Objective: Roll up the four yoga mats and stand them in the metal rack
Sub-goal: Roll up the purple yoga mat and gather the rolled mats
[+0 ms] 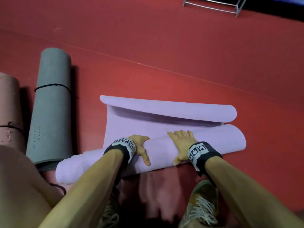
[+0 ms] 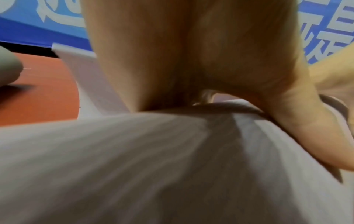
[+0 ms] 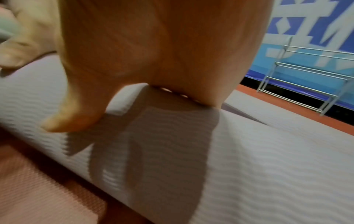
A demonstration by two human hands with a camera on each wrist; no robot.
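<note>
A lilac yoga mat [image 1: 164, 124] lies on the red floor, partly rolled into a thick roll [image 1: 222, 137] nearest me. Its far end curls upward. My left hand [image 1: 139, 145] and right hand [image 1: 181, 143] sit side by side on the middle of the roll. Their fingers curve over its far side and the thumbs lie on the near side. The wrist views show each palm, left hand [image 2: 191, 53] and right hand [image 3: 153, 45], arched over the ribbed lilac mat [image 3: 249, 151]. The metal rack [image 1: 213, 8] stands empty at the far right by the wall.
A grey rolled mat [image 1: 52, 104] tied with black cord lies at the left, a pink rolled mat [image 1: 8, 109] beyond it. A pinkish mat [image 1: 156, 186] lies under my shoes [image 1: 202, 203]. Red floor stretches between the lilac mat and the rack [image 3: 306, 78].
</note>
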